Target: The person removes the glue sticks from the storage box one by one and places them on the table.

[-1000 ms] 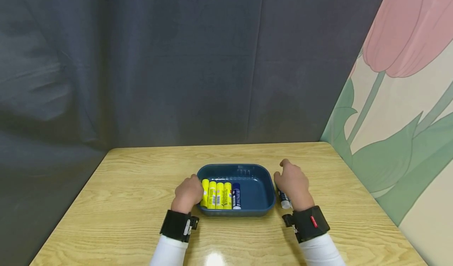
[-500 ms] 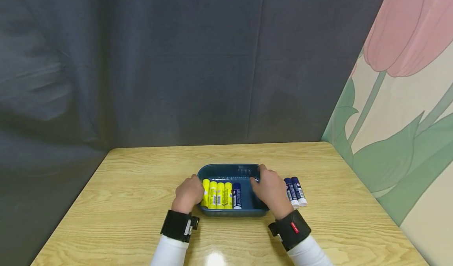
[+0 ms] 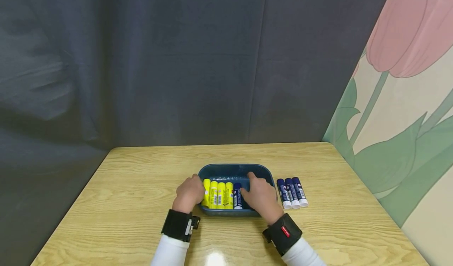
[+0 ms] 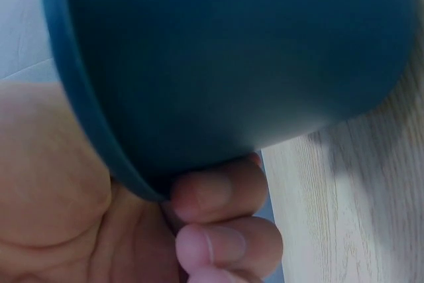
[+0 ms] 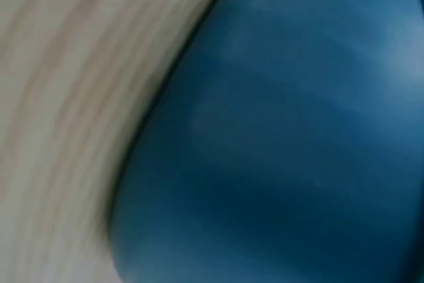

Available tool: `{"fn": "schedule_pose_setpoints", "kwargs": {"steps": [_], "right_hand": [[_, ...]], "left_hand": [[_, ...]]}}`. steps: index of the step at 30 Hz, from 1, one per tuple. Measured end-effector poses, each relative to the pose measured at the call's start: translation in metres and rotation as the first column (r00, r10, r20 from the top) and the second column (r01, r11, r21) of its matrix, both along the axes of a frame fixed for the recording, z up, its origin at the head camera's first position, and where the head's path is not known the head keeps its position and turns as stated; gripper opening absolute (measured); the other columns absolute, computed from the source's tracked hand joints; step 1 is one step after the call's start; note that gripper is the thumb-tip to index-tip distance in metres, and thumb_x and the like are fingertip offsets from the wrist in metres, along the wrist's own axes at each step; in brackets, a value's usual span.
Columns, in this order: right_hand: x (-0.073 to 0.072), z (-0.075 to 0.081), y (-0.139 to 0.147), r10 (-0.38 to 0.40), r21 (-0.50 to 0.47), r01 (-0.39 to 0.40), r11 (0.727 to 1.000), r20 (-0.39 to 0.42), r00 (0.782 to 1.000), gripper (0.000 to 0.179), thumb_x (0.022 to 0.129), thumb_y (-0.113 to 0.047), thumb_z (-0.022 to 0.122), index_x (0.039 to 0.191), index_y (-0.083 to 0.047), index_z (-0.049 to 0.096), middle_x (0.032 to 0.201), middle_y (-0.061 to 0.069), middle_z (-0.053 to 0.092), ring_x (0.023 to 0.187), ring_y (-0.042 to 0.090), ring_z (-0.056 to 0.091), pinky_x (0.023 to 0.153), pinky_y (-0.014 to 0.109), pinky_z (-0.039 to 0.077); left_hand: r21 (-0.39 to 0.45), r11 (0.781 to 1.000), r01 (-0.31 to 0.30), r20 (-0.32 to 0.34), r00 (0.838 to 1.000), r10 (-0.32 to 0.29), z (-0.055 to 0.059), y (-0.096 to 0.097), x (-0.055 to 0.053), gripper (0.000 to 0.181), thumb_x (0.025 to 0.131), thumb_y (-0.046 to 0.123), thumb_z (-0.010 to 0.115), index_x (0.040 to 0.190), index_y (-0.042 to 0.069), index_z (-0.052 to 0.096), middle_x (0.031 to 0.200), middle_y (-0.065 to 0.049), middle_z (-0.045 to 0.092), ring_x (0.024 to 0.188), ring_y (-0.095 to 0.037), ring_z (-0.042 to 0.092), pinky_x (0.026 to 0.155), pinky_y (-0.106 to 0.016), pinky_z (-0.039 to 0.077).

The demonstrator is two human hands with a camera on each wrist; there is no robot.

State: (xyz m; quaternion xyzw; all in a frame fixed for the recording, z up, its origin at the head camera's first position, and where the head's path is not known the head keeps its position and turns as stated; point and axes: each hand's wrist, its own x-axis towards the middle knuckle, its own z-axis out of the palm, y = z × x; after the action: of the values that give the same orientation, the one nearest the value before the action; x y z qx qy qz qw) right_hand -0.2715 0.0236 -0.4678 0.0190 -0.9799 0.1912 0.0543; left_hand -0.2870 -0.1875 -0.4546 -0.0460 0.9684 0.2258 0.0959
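My left hand point(image 3: 190, 190) grips the left rim of a dark blue tray point(image 3: 231, 213), its curled fingers point(image 4: 228, 246) showing under the rim in the left wrist view. Inside, at the left, several yellow glue sticks point(image 3: 221, 195) lie side by side. A dark blue glue stick point(image 3: 238, 197) with a white end lies just right of them. My right hand point(image 3: 263, 197) is over the tray's right half, thumb near that blue stick, index finger extended. The right wrist view has only the tray's wall point(image 5: 278, 137), with no fingers in sight.
Three dark blue glue sticks point(image 3: 291, 193) lie in a row on the wooden table point(image 3: 141, 203), right of the tray. A dark curtain point(image 3: 184, 69) hangs behind the table. A flowered wall point(image 3: 400, 124) stands on the right.
My right hand has let go of a blue glue stick beside the others on the right, then moved left over the tray. The left hand has kept its grip on the rim.
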Motion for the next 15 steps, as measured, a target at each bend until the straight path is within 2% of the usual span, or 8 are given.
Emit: {"fn": "schedule_pose_setpoints", "kwargs": {"steps": [7, 15], "right_hand": [[0.0009, -0.0041, -0.0020, 0.023, 0.002, -0.023, 1.000, 0.055, 0.998, 0.062, 0.086, -0.035, 0.077, 0.136, -0.003, 0.057, 0.108, 0.021, 0.070, 0.061, 0.020, 0.055, 0.047, 0.034, 0.042], [0.0002, -0.0062, -0.0017, 0.051, -0.010, -0.051, 0.999, 0.036, 0.998, 0.061, 0.086, -0.038, 0.077, 0.134, -0.004, 0.059, 0.107, 0.019, 0.071, 0.062, 0.019, 0.056, 0.047, 0.034, 0.042]], "left_hand": [[-0.006, 1.000, -0.002, 0.008, 1.000, 0.002, 0.0000, 0.0001, -0.0002, 0.034, 0.102, 0.015, 0.050, 0.128, -0.008, 0.051, 0.083, -0.012, 0.055, 0.071, -0.023, 0.056, 0.060, -0.034, 0.045], [-0.002, 1.000, 0.001, 0.002, 1.000, -0.001, 0.0013, 0.0000, 0.0008, 0.035, 0.102, 0.015, 0.050, 0.129, -0.008, 0.050, 0.082, -0.013, 0.055, 0.070, -0.023, 0.056, 0.060, -0.034, 0.045]]}}
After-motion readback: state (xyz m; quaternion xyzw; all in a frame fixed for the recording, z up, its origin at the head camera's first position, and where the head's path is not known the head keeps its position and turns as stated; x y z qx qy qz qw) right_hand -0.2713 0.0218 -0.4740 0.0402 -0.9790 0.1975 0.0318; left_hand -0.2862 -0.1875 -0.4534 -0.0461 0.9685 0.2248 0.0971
